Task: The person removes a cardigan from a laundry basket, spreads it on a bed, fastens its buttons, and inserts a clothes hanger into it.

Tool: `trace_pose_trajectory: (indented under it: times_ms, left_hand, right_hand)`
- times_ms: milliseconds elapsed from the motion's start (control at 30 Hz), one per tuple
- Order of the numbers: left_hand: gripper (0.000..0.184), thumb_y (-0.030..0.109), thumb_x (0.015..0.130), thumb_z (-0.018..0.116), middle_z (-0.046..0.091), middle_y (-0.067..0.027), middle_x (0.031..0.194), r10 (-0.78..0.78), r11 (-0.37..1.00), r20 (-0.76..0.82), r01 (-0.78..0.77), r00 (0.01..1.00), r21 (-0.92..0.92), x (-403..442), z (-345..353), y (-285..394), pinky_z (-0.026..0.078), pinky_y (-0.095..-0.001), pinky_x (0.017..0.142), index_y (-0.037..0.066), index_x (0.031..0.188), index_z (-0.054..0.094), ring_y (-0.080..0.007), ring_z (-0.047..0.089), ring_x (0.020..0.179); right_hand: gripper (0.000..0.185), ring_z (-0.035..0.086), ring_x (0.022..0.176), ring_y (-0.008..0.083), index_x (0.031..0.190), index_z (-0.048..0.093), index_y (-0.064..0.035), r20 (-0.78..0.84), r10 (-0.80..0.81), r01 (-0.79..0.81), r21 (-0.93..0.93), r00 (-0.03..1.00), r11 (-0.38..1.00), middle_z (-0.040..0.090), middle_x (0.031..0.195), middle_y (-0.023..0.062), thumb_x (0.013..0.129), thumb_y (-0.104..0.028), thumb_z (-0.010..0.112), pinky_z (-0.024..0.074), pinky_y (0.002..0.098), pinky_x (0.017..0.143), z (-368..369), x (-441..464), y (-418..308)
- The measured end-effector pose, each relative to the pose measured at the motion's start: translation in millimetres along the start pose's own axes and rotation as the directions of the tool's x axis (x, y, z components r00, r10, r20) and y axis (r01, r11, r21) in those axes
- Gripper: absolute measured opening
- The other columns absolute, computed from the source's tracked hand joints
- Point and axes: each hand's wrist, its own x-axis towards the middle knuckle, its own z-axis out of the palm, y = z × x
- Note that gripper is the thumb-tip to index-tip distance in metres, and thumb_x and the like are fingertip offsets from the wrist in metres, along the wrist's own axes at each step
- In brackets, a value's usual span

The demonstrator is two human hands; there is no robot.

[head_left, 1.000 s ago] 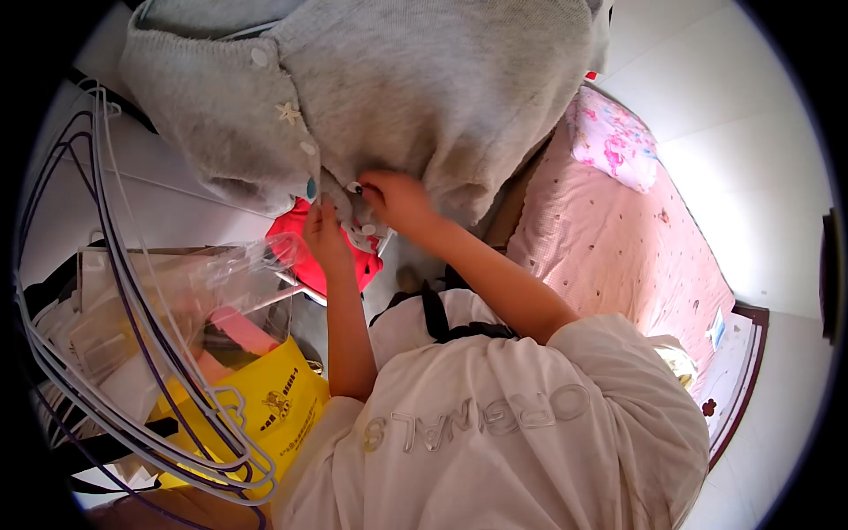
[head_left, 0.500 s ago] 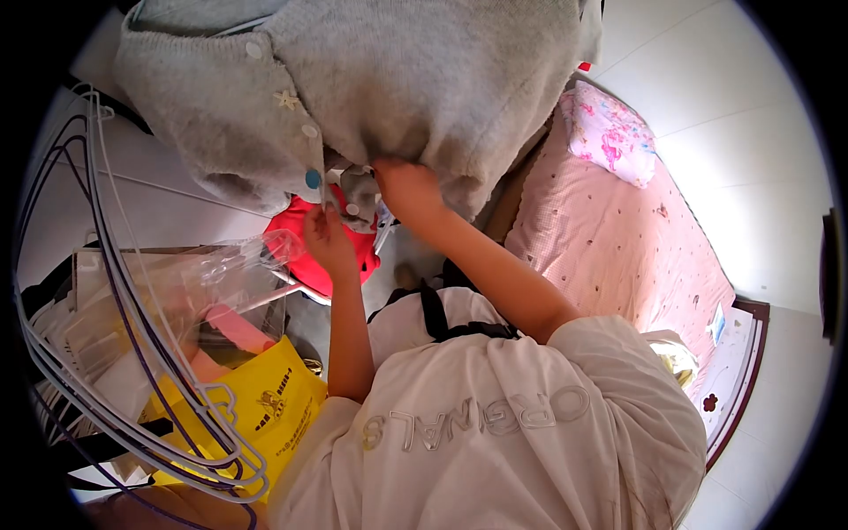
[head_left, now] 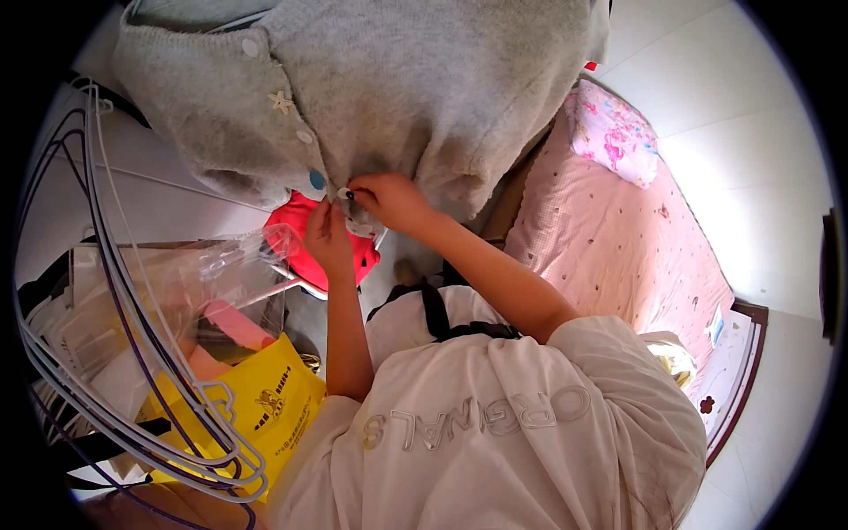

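A grey knit cardigan (head_left: pixel 380 97) hangs in front of me, with a hanger (head_left: pixel 238 22) showing at its neck. Down its front edge run pale buttons, a starfish-shaped one and a blue button (head_left: pixel 316 179). My right hand (head_left: pixel 389 201) pinches the cardigan's front edge at a white button (head_left: pixel 344 193) near the hem. Just below and to the left, my left hand (head_left: pixel 329 237) has its fingertips closed on the same edge. The two hands almost meet. Fingers partly cover the cloth between them.
Several empty hangers (head_left: pixel 115 265) hang at the left. Below them are clear plastic packaging (head_left: pixel 194 274) and a yellow bag (head_left: pixel 274 397). A red item (head_left: pixel 305 252) lies beneath the cardigan. On the right stands a bed with a pink cover (head_left: pixel 609 247) and a floral pillow (head_left: pixel 614 132).
My right hand has moved left and slightly down, close to my left hand, bringing its part of the cardigan's edge along. My left hand has barely moved.
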Motion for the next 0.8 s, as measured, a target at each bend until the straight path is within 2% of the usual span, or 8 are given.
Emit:
trace_pose_trajectory:
  times_ms: [133,233,333,433,500,633,700,800]
  left_hand:
    - [0.022,0.001,0.081,0.051,0.059,-0.0102,0.094,0.074,0.995,0.033,-0.071,0.997,-0.07,-1,-3,-1,0.046,-0.0231,0.072,-0.007,0.102,0.055,-0.0121,0.055,0.081]
    - [0.023,0.001,0.08,0.052,0.059,-0.0097,0.094,0.005,0.996,0.093,0.003,0.996,-0.084,0,-4,-1,0.046,-0.0235,0.071,-0.006,0.102,0.055,-0.0125,0.056,0.08]
    - [0.023,0.0,0.079,0.054,0.059,-0.0086,0.092,-0.122,0.992,0.088,0.118,0.989,0.051,3,-1,8,0.045,-0.0228,0.07,-0.005,0.102,0.055,-0.012,0.055,0.079]
    - [0.021,0.0,0.078,0.056,0.059,-0.007,0.087,-0.022,0.998,0.078,0.018,0.997,0.052,6,0,8,0.045,-0.022,0.069,-0.005,0.098,0.056,-0.011,0.055,0.077]
    - [0.018,-0.001,0.076,0.058,0.059,-0.0066,0.083,0.042,0.992,0.06,-0.049,0.997,0.117,7,4,9,0.044,-0.022,0.069,-0.004,0.094,0.056,-0.0108,0.055,0.075]
    - [0.016,0.0,0.073,0.061,0.058,-0.0055,0.077,0.126,0.982,0.074,-0.135,0.989,0.133,9,7,12,0.044,-0.0224,0.067,-0.002,0.087,0.055,-0.0106,0.055,0.07]
    - [0.016,-0.001,0.072,0.061,0.058,-0.005,0.076,0.124,0.955,0.119,-0.151,0.985,0.255,9,7,17,0.044,-0.022,0.064,-0.001,0.087,0.056,-0.0103,0.055,0.068]
    - [0.016,0.0,0.073,0.061,0.058,-0.0042,0.073,0.129,0.919,0.166,-0.181,0.978,0.349,8,7,18,0.043,-0.0212,0.061,0.0,0.087,0.056,-0.0096,0.054,0.066]
  right_hand:
    - [0.015,0.056,0.069,0.033,0.083,0.06,-0.0072,0.036,-0.018,0.02,-0.035,0.999,0.999,0.059,0.074,0.0139,0.075,-0.015,0.051,0.0439,0.0407,0.06,-1,3,0]
    - [0.015,0.056,0.069,0.0332,0.082,0.06,-0.0075,0.067,-0.007,0.012,-0.068,0.998,0.998,0.059,0.074,0.0136,0.074,-0.016,0.051,0.0438,0.0411,0.06,-1,5,2]
    - [0.013,0.055,0.068,0.0335,0.077,0.059,-0.0068,0.079,0.011,-0.001,-0.115,0.997,0.993,0.058,0.073,0.0141,0.073,-0.015,0.05,0.0439,0.0415,0.059,-3,6,0]
    - [0.013,0.055,0.067,0.0343,0.073,0.057,-0.0045,0.088,0.002,0.018,-0.226,0.996,0.974,0.057,0.071,0.0157,0.073,-0.015,0.05,0.0432,0.0415,0.058,0,4,-2]
    - [0.013,0.054,0.066,0.0355,0.074,0.056,-0.0029,0.099,0.016,0.014,-0.293,0.995,0.956,0.056,0.071,0.0168,0.073,-0.015,0.051,0.0418,0.0411,0.057,0,4,-6]
    - [0.017,0.053,0.063,0.0358,0.069,0.054,-0.0017,0.146,-0.023,0.039,-0.107,0.989,0.993,0.055,0.066,0.0175,0.073,-0.018,0.05,0.0411,0.0419,0.055,-6,5,-6]
    - [0.018,0.053,0.061,0.0361,0.067,0.054,-0.0013,0.169,-0.004,0.012,-0.05,0.986,0.999,0.054,0.063,0.0176,0.073,-0.018,0.05,0.0406,0.0422,0.054,-8,6,-5]
    - [0.019,0.052,0.059,0.0361,0.064,0.053,-0.0009,-0.008,-0.025,0.025,-0.047,1.0,0.999,0.053,0.06,0.0174,0.074,-0.018,0.051,0.04,0.0424,0.053,-2,6,4]
